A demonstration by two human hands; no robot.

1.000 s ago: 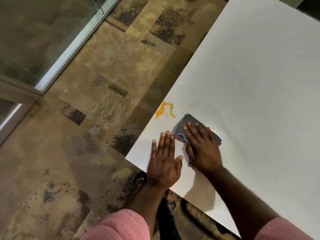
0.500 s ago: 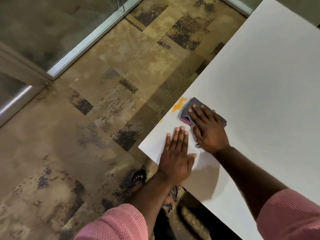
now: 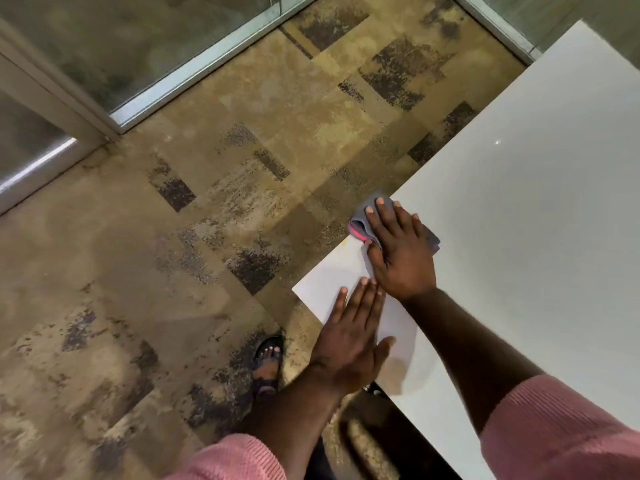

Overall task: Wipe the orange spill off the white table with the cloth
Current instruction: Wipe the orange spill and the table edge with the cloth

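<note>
While pressing the cloth (image 3: 360, 226) flat under the right hand (image 3: 401, 252), wiping at the left edge of the white table (image 3: 519, 202), just beyond its near corner. Right hand lying open, fingers spread, palm down on the cloth, pinning rather than gripping. Left hand (image 3: 349, 341) also lying open and flat, palm down on the bare table between the corner and the cloth, fingertips nearly touching the right wrist, holding nothing (apparently bracing).

Judging step: mid-wipe, stroke arriving at the table edge. Seeing only a faint speck of the orange spill (image 3: 344, 242) at that edge, just corner-side of the cloth; anything more presumably lying hidden beneath the cloth, not confirmable.

Cloth folded into a pad, grey with a pink rim showing; long axis running across the edge, one end overhanging slightly toward the floor (image 3: 173, 254), the other poking out behind the palm toward the table interior.

Next move calling for: lifting or drawing the cloth back to check the surface beneath, then passing over the remaining speck; watching for residue being pushed off the edge.
</note>
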